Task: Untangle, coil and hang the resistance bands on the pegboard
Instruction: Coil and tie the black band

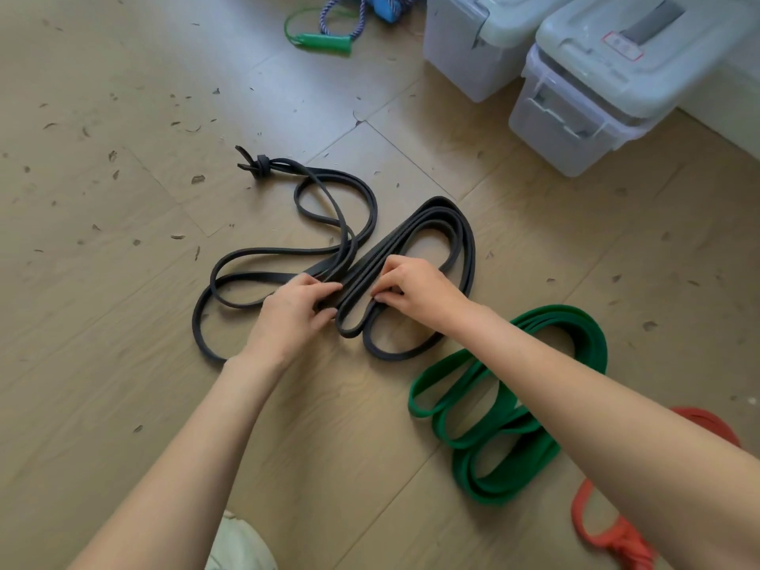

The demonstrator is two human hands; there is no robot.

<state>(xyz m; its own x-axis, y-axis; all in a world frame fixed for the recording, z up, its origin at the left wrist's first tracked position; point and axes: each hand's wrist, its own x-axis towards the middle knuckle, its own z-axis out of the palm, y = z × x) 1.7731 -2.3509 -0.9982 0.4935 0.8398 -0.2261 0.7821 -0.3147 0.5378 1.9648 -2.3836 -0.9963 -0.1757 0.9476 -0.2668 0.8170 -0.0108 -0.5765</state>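
A: Where is the black band (427,224)?

B: On the floor (123,281), mid-frame. Its right half is gathered into stacked loops; its left half sprawls in loose curves up to a knot (263,164) at the far end.

A: And the hands?

B: The left hand (294,312) curls its fingers (325,288) round the strands where the loops meet. The right hand (411,288) pinches the loop bundle just beside it, fingertips bent in.

A: Room to move?

B: Bare floor lies wide to the left and far side of the band. To the right, a green band (522,429) sits coiled, near the black one but apart, partly under the right forearm. A red band (608,532) lies beyond it at the frame's lower right edge.

A: Any containers?

B: Two lidded bins (575,88) stand at the upper right, lids shut; contents cannot be made out. A green-handled rope (325,43) lies at the top edge.
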